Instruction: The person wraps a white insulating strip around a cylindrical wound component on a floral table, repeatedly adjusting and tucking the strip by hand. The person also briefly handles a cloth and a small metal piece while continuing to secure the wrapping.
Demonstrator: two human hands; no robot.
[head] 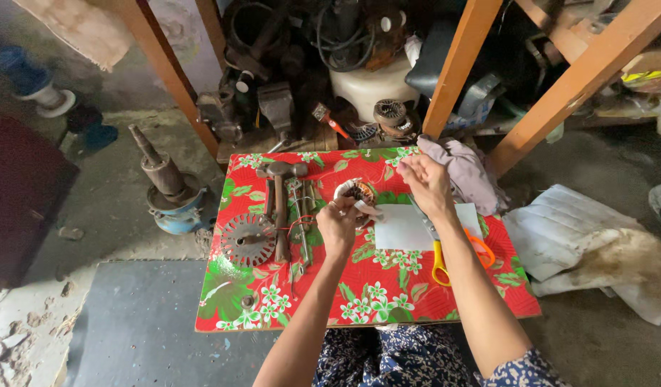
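On the tabletop: a wound stator is held at centre.
Left hand: grip clenched on the stator, which sits at its 1 o'clock.
Right hand: fingers pinched, contents cannot be told; stator at 9 o'clock.
Scissors: laid at 5 o'clock.

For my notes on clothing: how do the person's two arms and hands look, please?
Both forearms are bare to the elbow. The left hand and the right hand wear no gloves. A dark blue short sleeve with small white flowers shows at the right upper arm.

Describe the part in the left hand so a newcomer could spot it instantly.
Start at the red floral board. Above its middle, the left hand holds a small ring-shaped stator with coppery windings. Unlike the flat grey slotted disc lying at left, it is lifted off the board.
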